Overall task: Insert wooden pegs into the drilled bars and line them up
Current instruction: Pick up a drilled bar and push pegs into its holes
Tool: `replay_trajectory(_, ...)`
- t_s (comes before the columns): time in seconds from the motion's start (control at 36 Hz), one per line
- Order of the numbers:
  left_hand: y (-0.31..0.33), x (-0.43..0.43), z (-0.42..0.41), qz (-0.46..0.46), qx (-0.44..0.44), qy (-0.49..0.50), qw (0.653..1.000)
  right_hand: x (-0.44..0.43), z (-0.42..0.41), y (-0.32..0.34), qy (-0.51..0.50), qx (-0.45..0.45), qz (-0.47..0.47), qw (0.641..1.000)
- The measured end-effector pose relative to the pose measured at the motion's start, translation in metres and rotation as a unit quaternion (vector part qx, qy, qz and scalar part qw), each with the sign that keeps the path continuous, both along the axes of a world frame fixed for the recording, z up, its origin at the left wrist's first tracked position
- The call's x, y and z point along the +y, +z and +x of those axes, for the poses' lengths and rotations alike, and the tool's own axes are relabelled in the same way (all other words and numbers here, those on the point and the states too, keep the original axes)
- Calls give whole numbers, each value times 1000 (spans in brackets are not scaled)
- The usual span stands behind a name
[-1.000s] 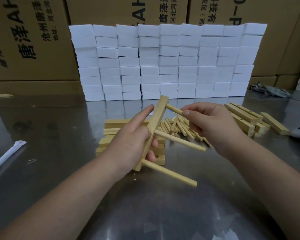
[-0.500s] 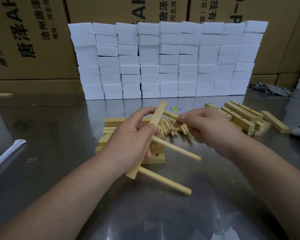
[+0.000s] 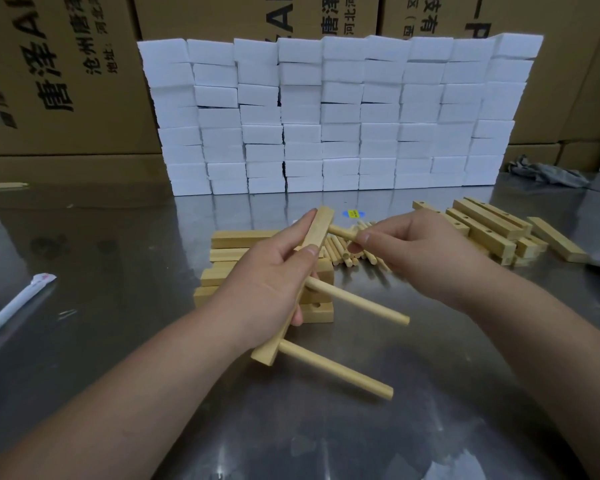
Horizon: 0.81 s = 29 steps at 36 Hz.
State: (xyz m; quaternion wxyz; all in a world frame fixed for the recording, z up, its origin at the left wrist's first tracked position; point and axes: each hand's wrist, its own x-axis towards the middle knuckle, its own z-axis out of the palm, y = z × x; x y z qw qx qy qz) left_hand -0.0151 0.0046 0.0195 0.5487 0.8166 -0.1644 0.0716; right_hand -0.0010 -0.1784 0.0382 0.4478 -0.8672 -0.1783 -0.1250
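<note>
Holding the pale drilled wooden bar [image 3: 321, 226] a touch lower than a second ago, with the right grip [image 3: 413, 258] crept closer to it along the round wooden peg [image 3: 340, 232] at the top hole. Clenching the left grip [image 3: 271, 289] round the bar's middle, tilted, clear of the shiny steel worktop [image 3: 118, 271]. Pinching that top peg in the right grip, thumb against fingers. Two more pegs [image 3: 357, 303] already sticking out lower down. Behind: heap of loose pegs [image 3: 343, 252], stack of bars [image 3: 236, 239] past the left grip, more drilled bars [image 3: 489, 226] off right.
</note>
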Motion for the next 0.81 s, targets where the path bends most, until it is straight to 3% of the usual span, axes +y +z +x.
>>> replay_trajectory(0.28,-4,-1,3,8,9,3,1000,1,4,-4,-21,-41,-90,995)
replay_trajectory(0.81,6,1,-5,-33,36,-34,998,3,-6,-1,-64,-209,-277,936)
